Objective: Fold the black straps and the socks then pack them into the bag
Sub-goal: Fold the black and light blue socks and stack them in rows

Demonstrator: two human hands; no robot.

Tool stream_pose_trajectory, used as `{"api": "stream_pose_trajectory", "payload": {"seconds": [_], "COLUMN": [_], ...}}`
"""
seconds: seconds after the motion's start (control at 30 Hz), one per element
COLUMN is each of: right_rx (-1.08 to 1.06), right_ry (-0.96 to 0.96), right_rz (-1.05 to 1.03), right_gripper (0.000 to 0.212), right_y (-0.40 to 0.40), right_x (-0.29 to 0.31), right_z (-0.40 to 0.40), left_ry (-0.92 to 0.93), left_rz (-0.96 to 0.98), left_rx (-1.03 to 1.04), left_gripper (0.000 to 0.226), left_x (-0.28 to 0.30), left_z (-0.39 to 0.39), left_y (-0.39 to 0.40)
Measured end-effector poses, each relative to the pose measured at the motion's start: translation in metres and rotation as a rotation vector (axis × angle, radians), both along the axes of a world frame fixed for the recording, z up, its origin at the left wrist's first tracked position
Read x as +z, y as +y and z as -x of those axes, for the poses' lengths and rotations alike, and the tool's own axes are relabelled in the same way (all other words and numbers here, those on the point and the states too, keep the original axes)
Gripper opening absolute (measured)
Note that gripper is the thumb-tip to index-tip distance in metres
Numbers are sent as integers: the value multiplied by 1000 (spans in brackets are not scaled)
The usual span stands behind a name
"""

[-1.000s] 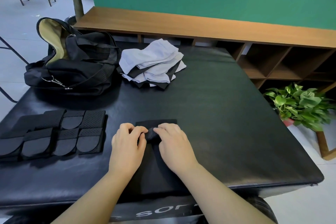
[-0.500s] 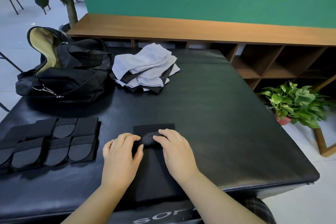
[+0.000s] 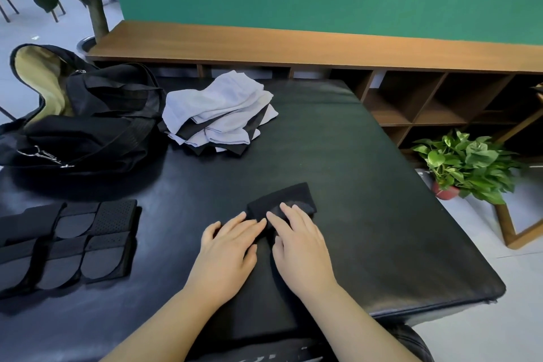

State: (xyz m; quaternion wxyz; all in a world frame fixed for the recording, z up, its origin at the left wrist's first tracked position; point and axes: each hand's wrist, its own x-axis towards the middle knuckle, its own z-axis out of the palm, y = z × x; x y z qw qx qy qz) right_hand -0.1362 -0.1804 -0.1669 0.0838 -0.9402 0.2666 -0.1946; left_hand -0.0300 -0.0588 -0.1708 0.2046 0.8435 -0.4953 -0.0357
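A black sock [image 3: 289, 200] lies on the black padded table [image 3: 367, 214] near the front, partly rolled from its near end. My left hand [image 3: 227, 247] lies flat with straight fingers on the sock's left part. My right hand [image 3: 296, 239] presses flat on the rolled part, fingers extended. A pile of white and black socks [image 3: 220, 114] sits at the back. The open black bag [image 3: 79, 123] with a tan lining stands at the back left. Folded black straps [image 3: 67, 241] lie in rows at the left.
A wooden shelf unit [image 3: 411, 97] runs behind the table under a green wall. A potted green plant [image 3: 467, 161] stands on a stool off the table's right edge. A tree trunk [image 3: 97, 9] rises at the back left.
The roll of the black sock has moved farther from me, and my fingers have gone from curled round it to lying flat on it. The camera has shifted left.
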Motion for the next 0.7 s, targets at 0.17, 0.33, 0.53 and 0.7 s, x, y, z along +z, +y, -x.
{"api": "stream_pose_trajectory", "payload": {"seconds": [0.17,0.33,0.53,0.7], "right_rx": [-68,-122,-197,-238], "right_ry": [59,100,163,197], "right_rz": [-25,-145,-173,-191], "right_gripper": [51,46,47,47], "right_y": [-22,-52,-95,-129], "right_x": [-1,6,11,12], "right_z": [-1,-8,-15,-24], "left_ry": [-4,-14,-49,-64], "left_rz": [-84,-106,-91,-74], "left_rx": [-45,19,65,67], "left_gripper": [71,77,58,49], "left_x": [7,12,6,-1], "left_z": [-3,-13,-16,-18], "left_y": [-18,-32,-34,-34]}}
